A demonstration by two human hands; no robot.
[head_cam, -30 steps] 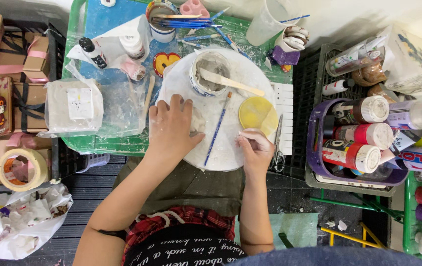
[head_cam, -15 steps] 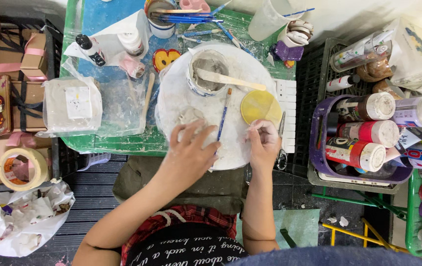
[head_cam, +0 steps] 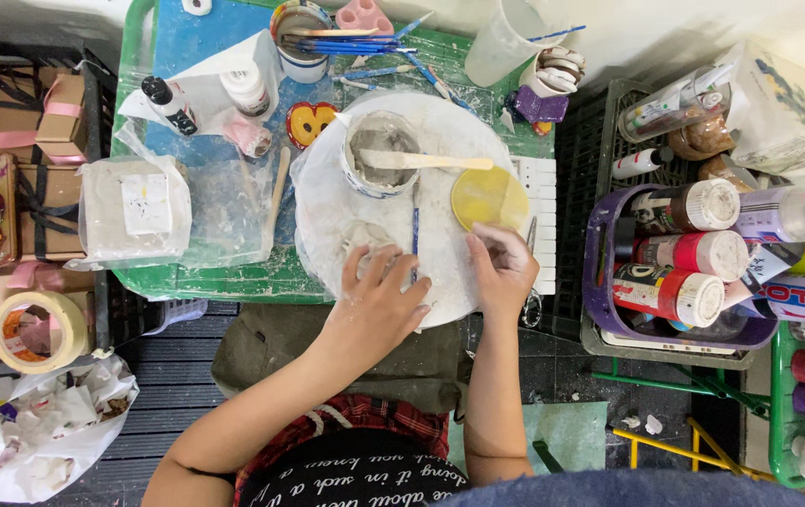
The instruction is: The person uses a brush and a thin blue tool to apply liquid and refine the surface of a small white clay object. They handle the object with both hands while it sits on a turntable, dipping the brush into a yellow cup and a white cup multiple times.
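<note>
The left hand [head_cam: 379, 305] lies palm down with its fingers spread on the round white board [head_cam: 449, 141], the fingertips touching a pale lump of clay [head_cam: 363, 237] at about 7 o'clock on that board; it grips nothing. The right hand [head_cam: 501, 268] rests at about 5 o'clock on the board, its fingers curled loosely inward just below a flat yellow disc [head_cam: 489, 197]; whether it pinches anything small cannot be told. A thin blue-handled brush [head_cam: 415, 230] lies on the board between the two hands, running roughly from 12 to 6 o'clock. At 11 o'clock on the board stands a small cup of grey slurry [head_cam: 379, 150] with a wooden stick [head_cam: 431, 161] laid across its rim, pointing toward 3 o'clock. The board sits on a green table [head_cam: 233, 277]. At 9 o'clock from the board lies a clear plastic bag holding a white block [head_cam: 135, 207]. At 3 o'clock, off the table, a purple basket [head_cam: 600, 282] holds paint bottles lying on their sides. A roll of tape [head_cam: 41, 329] lies at 8 o'clock on the floor.
</note>
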